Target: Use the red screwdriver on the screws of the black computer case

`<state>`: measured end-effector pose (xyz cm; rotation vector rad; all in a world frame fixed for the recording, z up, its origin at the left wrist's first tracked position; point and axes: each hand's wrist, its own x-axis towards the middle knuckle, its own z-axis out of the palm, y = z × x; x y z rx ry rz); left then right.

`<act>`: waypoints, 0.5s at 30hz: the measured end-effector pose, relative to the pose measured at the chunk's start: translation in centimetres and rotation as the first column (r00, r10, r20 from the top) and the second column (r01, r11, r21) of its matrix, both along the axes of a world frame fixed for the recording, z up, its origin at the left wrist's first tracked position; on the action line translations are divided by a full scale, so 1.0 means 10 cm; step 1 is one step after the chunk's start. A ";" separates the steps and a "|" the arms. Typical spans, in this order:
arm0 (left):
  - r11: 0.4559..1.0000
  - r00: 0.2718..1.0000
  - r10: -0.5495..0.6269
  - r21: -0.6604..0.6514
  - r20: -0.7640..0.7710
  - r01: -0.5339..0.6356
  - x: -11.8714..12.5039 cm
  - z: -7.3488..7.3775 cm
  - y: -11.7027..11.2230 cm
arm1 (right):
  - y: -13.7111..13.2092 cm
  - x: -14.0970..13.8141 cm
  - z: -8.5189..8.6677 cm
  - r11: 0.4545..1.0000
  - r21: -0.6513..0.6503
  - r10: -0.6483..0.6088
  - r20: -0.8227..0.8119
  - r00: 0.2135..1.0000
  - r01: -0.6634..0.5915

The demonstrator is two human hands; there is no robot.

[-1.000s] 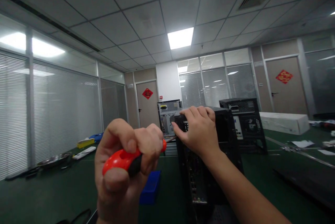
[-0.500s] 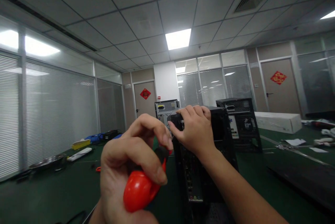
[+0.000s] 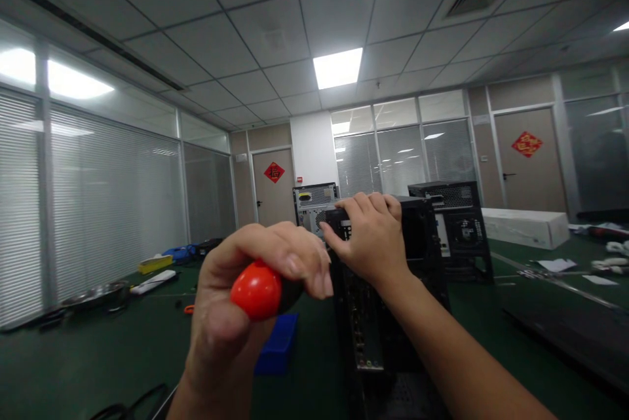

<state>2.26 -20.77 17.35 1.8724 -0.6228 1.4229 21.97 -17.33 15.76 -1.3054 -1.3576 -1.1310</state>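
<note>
My left hand (image 3: 221,295) is closed around a red-and-black screwdriver handle (image 3: 256,290), its rounded red end towards me; any shaft is hidden behind the fingers. It is held up to the left of a black computer case (image 3: 422,236). My right hand (image 3: 371,236) grips the upper edge of that case, fingers over the top and thumb on the near left side. Low on the case, a metal port strip (image 3: 368,335) shows round coloured jacks. Past the left wrist lies a blue tray (image 3: 278,344), partly covered by the hand.
Two more computer cases stand behind, one at centre (image 3: 314,196) and one at right (image 3: 459,227). A long white box (image 3: 525,227) lies at right. At left are a yellow box (image 3: 156,264), a white bar (image 3: 153,282) and a black cable (image 3: 132,403) on the green table (image 3: 98,354).
My left hand has turned and the handle's red end has risen, now pointing more directly at me. The blue tray has come into view. My right hand keeps its grip on the case.
</note>
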 end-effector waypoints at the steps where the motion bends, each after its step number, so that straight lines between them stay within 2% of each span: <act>1: 1.000 1.000 -0.001 -0.029 -0.011 0.001 -0.01 -0.01 -0.03 | -0.01 0.00 0.00 1.000 -0.004 0.000 0.003 1.000 0.000; 5: 0.996 1.000 -0.011 -0.087 -0.015 0.010 0.01 -0.04 -0.05 | -0.01 0.00 0.01 1.000 -0.025 -0.005 0.021 1.000 0.005; 8: 1.000 0.999 -0.023 -0.020 0.025 0.024 0.04 -0.06 -0.02 | -0.02 0.03 0.02 0.999 -0.049 0.017 0.044 0.999 -0.015; 10: 1.000 1.000 0.007 -0.003 0.027 -0.007 0.06 -0.06 -0.04 | -0.09 0.06 0.05 0.992 -0.064 0.112 0.052 0.992 -0.109; 11: 0.999 0.999 0.034 -0.012 0.015 -0.034 0.06 -0.05 -0.06 | -0.16 0.07 0.06 0.978 -0.059 0.203 0.055 0.978 -0.200; 12: 0.998 0.998 0.060 -0.030 -0.001 -0.060 0.06 -0.05 -0.09 | -0.25 0.07 0.08 0.950 -0.043 0.312 0.062 0.948 -0.310; 13: 0.995 0.996 0.083 -0.054 -0.010 -0.084 0.06 -0.05 -0.11 | -0.38 0.06 0.09 0.899 -0.016 0.437 0.082 0.896 -0.437; 15: 0.992 0.994 0.105 -0.072 -0.021 -0.107 0.06 -0.05 -0.15 | -0.69 0.02 0.11 0.764 0.036 0.627 0.192 0.755 -0.644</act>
